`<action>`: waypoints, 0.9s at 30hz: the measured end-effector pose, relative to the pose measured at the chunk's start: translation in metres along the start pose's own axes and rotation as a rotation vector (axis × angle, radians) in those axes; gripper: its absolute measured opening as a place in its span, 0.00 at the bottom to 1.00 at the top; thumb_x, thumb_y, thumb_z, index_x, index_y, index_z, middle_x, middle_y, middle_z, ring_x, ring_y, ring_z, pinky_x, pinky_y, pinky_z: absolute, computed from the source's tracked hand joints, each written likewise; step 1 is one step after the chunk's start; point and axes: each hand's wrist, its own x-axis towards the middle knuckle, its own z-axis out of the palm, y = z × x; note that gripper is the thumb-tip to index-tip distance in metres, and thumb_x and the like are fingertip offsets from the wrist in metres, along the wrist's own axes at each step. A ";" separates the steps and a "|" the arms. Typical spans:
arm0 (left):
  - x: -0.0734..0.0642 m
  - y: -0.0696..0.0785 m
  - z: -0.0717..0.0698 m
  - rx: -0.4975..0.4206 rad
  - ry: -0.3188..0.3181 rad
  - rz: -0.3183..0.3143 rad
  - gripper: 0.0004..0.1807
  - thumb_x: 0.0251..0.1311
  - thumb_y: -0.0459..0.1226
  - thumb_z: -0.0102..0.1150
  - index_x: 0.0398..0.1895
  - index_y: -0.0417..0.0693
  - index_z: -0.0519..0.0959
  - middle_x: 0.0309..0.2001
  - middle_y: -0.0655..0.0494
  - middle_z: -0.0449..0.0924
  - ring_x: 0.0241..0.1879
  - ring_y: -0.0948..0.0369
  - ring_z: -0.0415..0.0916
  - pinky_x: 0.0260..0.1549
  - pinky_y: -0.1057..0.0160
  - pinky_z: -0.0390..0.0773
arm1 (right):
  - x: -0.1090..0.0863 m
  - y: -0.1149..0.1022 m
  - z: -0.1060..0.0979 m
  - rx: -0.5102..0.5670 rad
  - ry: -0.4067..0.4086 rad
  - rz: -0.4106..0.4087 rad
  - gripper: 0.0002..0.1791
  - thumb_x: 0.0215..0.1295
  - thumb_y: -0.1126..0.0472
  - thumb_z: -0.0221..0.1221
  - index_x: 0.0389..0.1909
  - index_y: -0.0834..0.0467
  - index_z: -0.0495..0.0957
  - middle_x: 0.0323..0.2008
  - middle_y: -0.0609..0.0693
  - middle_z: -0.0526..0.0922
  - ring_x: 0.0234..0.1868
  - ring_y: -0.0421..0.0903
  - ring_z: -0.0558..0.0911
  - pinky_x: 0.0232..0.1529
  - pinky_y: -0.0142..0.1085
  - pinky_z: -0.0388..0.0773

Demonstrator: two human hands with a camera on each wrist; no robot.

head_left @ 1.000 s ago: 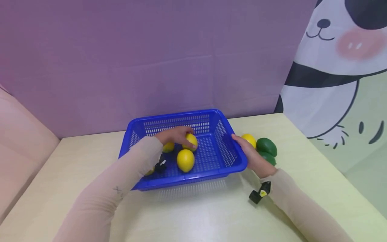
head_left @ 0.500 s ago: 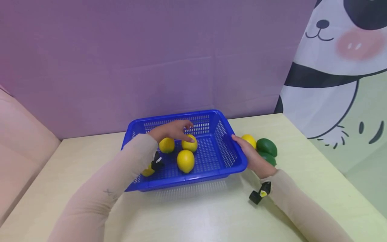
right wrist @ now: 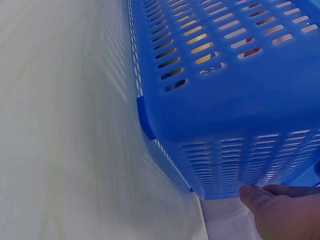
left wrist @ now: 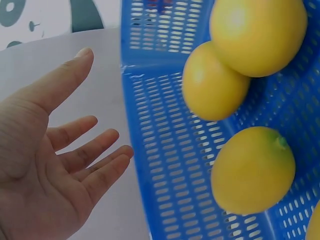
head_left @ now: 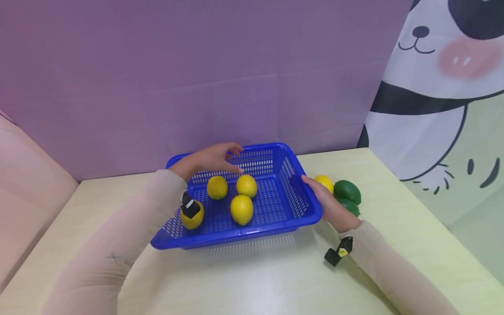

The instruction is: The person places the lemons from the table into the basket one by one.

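Observation:
A blue perforated basket (head_left: 271, 201) stands on the table, tilted slightly in the head view. Four-sided and shallow, it holds several yellow lemons: one at front middle (head_left: 242, 210), one behind it (head_left: 246, 187), another left of that (head_left: 217, 188) and one at the left (head_left: 193, 215), partly covered by the wrist camera. My left hand (head_left: 214, 158) hovers over the back rim, fingers spread and holding nothing; the left wrist view shows its open palm (left wrist: 60, 165) beside the basket wall. My right hand (head_left: 328, 203) grips the basket's right rim, its fingers partly hidden.
Right of the basket, behind my right hand, lie a yellow lemon (head_left: 324, 183) and two dark green oval fruits, one (head_left: 347, 191) behind the other (head_left: 349, 206). A purple cloth wall (head_left: 220, 87) rises behind the pale wooden table (head_left: 236, 280).
My left hand has let go of the back lemon in the basket and moved up and left, fingers opening. The lemons stay in place, and my right hand keeps to the rim.

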 end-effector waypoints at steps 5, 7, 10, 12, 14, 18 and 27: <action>-0.011 -0.005 -0.011 -0.031 0.045 0.049 0.39 0.56 0.44 0.65 0.67 0.41 0.60 0.65 0.41 0.64 0.63 0.45 0.63 0.61 0.49 0.64 | -0.001 -0.001 0.000 -0.007 0.005 -0.004 0.37 0.74 0.42 0.34 0.73 0.60 0.40 0.45 0.47 0.73 0.44 0.40 0.74 0.47 0.32 0.73; -0.015 -0.005 -0.015 -0.040 0.067 0.052 0.37 0.56 0.43 0.64 0.67 0.41 0.61 0.64 0.41 0.64 0.62 0.45 0.64 0.61 0.49 0.64 | -0.001 -0.001 0.000 -0.009 0.008 -0.006 0.37 0.74 0.42 0.35 0.73 0.60 0.40 0.46 0.47 0.73 0.44 0.40 0.74 0.47 0.32 0.73; -0.022 -0.005 -0.022 -0.054 0.093 0.058 0.36 0.57 0.42 0.64 0.66 0.41 0.62 0.64 0.41 0.64 0.62 0.44 0.63 0.61 0.48 0.64 | -0.002 -0.002 0.000 -0.003 0.007 -0.002 0.37 0.74 0.42 0.35 0.73 0.59 0.40 0.46 0.47 0.73 0.44 0.41 0.74 0.47 0.32 0.73; -0.026 -0.005 -0.027 -0.060 0.111 0.061 0.36 0.57 0.42 0.64 0.66 0.41 0.62 0.64 0.41 0.65 0.63 0.44 0.63 0.61 0.48 0.64 | -0.002 -0.002 0.000 0.000 0.004 -0.003 0.37 0.74 0.42 0.35 0.73 0.59 0.39 0.46 0.47 0.73 0.44 0.41 0.74 0.47 0.32 0.73; -0.030 -0.007 -0.031 -0.067 0.126 0.069 0.36 0.57 0.42 0.64 0.66 0.41 0.62 0.64 0.41 0.65 0.63 0.43 0.63 0.61 0.48 0.63 | -0.001 -0.002 0.000 0.002 -0.001 -0.006 0.37 0.74 0.43 0.35 0.73 0.59 0.39 0.45 0.47 0.73 0.44 0.41 0.75 0.47 0.32 0.73; -0.039 -0.011 -0.039 -0.079 0.151 0.090 0.35 0.58 0.41 0.63 0.66 0.41 0.61 0.63 0.41 0.65 0.62 0.42 0.63 0.61 0.47 0.63 | -0.001 -0.002 0.000 0.012 -0.008 -0.006 0.37 0.74 0.43 0.35 0.73 0.60 0.39 0.45 0.47 0.73 0.44 0.41 0.75 0.47 0.32 0.73; -0.062 -0.018 -0.050 -0.069 0.208 0.081 0.36 0.60 0.39 0.61 0.68 0.39 0.58 0.65 0.38 0.63 0.63 0.41 0.61 0.61 0.44 0.62 | -0.001 -0.003 -0.001 0.007 -0.007 -0.007 0.36 0.74 0.43 0.34 0.73 0.60 0.39 0.45 0.47 0.73 0.44 0.41 0.75 0.47 0.32 0.74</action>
